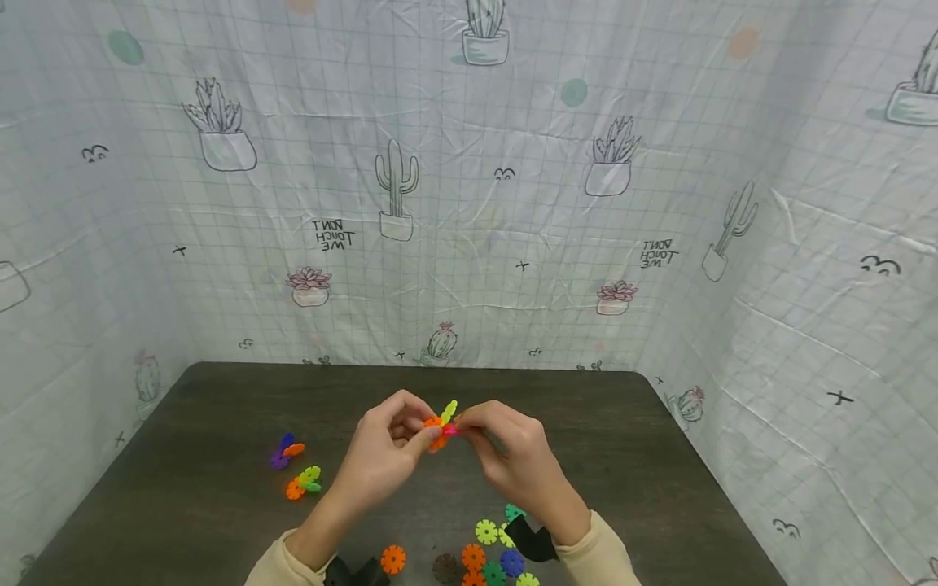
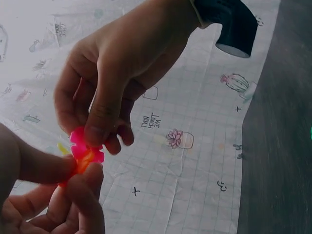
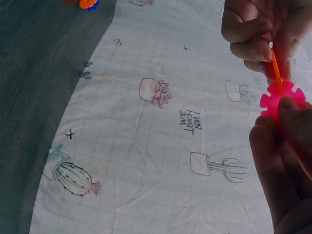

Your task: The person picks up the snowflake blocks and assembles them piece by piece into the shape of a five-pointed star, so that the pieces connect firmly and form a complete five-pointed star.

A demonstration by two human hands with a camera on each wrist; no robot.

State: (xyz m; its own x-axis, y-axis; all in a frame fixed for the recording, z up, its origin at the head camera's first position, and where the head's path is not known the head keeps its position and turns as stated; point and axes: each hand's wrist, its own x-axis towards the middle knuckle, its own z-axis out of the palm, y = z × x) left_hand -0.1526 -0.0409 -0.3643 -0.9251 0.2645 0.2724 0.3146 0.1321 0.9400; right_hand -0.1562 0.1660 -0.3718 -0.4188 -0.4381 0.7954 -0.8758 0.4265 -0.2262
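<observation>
Above the table, my left hand (image 1: 381, 448) pinches an orange notched plastic disc (image 1: 436, 443) between thumb and fingers. A yellow disc (image 1: 449, 412) sticks up from it at an angle. My right hand (image 1: 516, 456) pinches a pink notched disc (image 3: 269, 103) with thumb and fingertips. In the right wrist view, the orange disc (image 3: 276, 70) is edge-on and meets the pink one at its notched rim. The left wrist view shows both hands close together around these pieces, with fingers covering much of the orange disc.
On the dark table (image 1: 220, 423), a purple, blue and orange disc cluster (image 1: 280, 458) and an orange, yellow and green cluster (image 1: 295, 488) lie left. Near the front are a loose orange disc (image 1: 393, 559), a brown disc (image 1: 444, 568) and several others. Patterned cloth (image 1: 469, 203) surrounds the table.
</observation>
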